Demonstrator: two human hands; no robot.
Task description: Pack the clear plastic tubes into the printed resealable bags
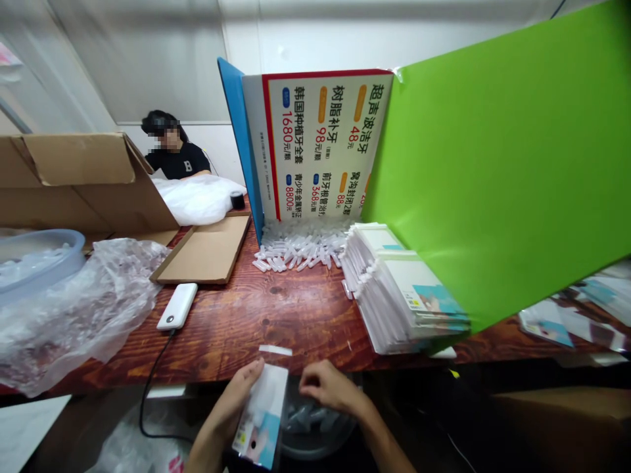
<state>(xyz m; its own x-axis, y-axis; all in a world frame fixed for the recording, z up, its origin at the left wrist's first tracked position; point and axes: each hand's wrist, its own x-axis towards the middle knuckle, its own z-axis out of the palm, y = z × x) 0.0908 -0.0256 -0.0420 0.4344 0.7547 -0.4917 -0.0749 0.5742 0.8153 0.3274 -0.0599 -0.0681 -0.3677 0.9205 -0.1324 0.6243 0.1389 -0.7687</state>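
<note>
My left hand (241, 387) grips a flat packaging pouch (269, 387) by its edge, below the table's front edge. The pouch is white with a blue printed lower part, and a pale strip (276, 350) shows just above its top end. To the right of it, apart from the pouch, my right hand (325, 387) is closed with curled fingers; whatever is in them is hidden. Beneath my right hand a tub (315, 453) holds translucent plastic pieces (308, 417), partly covered by my hands and the pouch.
Stacked pouches (389, 295) stand right of centre, beside a green board (497, 171). Small clear tubes (296, 253) lie heaped before a printed board (320, 144). A white power bank (178, 306), cardboard tray (204, 249), plastic sheet (98, 295) and basin (64, 263) are leftward. Another person (177, 154) sits behind.
</note>
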